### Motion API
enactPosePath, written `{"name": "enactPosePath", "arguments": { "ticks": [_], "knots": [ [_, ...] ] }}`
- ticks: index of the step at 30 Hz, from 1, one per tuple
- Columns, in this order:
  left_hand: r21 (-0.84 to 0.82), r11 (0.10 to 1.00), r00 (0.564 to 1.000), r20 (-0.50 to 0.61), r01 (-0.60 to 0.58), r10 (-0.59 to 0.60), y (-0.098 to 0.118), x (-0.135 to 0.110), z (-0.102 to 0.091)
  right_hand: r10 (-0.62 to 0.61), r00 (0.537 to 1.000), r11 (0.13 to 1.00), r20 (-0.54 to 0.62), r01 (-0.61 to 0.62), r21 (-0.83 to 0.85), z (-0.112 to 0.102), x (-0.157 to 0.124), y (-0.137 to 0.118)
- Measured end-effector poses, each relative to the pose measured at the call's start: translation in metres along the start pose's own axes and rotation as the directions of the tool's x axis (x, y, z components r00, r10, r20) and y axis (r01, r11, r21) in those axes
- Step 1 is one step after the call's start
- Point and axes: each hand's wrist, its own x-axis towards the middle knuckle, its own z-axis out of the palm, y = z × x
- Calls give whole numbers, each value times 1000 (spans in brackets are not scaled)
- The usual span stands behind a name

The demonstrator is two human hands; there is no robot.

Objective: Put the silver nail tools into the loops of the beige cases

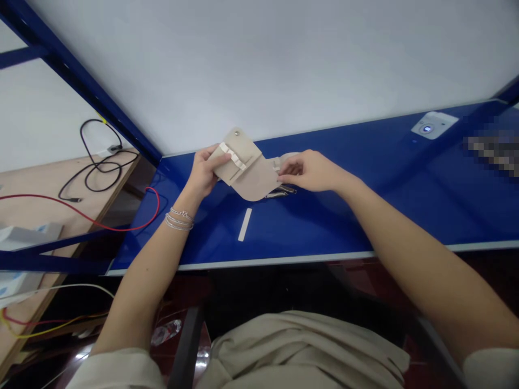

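Observation:
A beige folding case (253,178) with a snap button on its flap and a row of white loops is spread open above the blue table. My left hand (205,170) grips its left side, thumb lying across the loops. At the right edge of the case, my right hand (310,172) has its fingers curled and thumb and forefinger drawn together; anything between them is too small to make out. Several slim metal tools (279,192) lie below that edge, partly covered by the case. Closer to me, a flat pale strip (244,225) rests on the table.
The blue table (324,232) backs onto a white wall panel. A white device with a round lit display (435,125) sits at the far right. Blue frame bars rise on the left, beside a wooden bench (81,167) carrying a black cable (99,186). A red cable (101,222) reaches the table's left end.

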Motion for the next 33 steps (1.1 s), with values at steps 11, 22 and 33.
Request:
{"name": "enactPosePath", "arguments": {
  "ticks": [11,22,33],
  "knots": [
    [-122,989,988,-141,-85,67,-4,7,-1,-5,988,989,153,-18,149,2,-3,-9],
    [-67,998,994,-111,-13,5,-9,4,4,-39,947,999,319,47,-17,5,-2,-6],
    [-55,998,990,-140,30,-37,-8,3,5,10,952,997,307,16,-79,0,-4,-7]
  ]
}}
